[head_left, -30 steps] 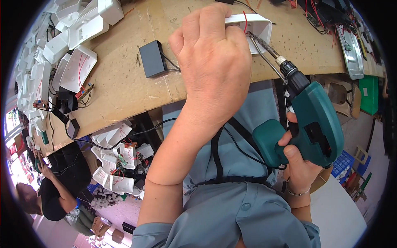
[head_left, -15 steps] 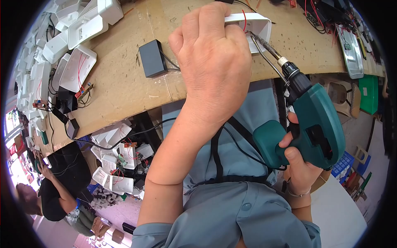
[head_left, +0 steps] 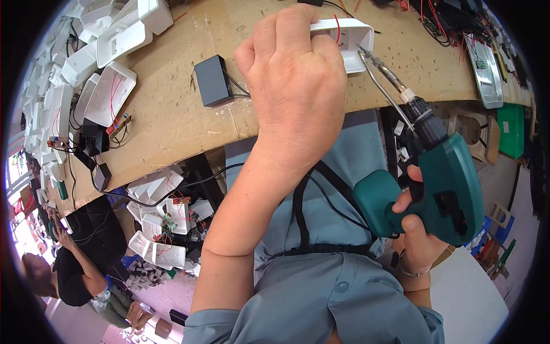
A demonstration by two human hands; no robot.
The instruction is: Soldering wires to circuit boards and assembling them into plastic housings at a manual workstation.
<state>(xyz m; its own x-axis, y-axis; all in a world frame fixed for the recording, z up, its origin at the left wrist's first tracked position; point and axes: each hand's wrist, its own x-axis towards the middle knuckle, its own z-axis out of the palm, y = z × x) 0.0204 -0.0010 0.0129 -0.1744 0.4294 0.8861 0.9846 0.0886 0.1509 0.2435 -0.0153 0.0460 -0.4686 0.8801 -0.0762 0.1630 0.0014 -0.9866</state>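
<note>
My left hand (head_left: 298, 86) is closed on the side of a white plastic housing (head_left: 358, 35) near the table's edge; its fingertips are hidden behind the hand. A red wire (head_left: 337, 28) stands up inside this housing. In my right hand (head_left: 417, 229) is a green soldering gun (head_left: 452, 186), gripped by its handle. Its metal tip (head_left: 366, 56) and the thin feed tube (head_left: 384, 90) beside it point at the open side of the housing. Left of my left hand lies a black box-shaped adapter (head_left: 213, 81) with a black cable.
White housings (head_left: 109, 94) with red wires crowd the table's left side. At the far right are a metal tray (head_left: 484, 74) and tangled dark parts (head_left: 452, 17). Below the table edge sits a heap of housings and circuit boards (head_left: 166, 223). Another person (head_left: 80, 275) works at the lower left.
My right hand has drawn the soldering gun a little right and down, so its tip has come away from the red wire. My left hand and the housing have barely moved.
</note>
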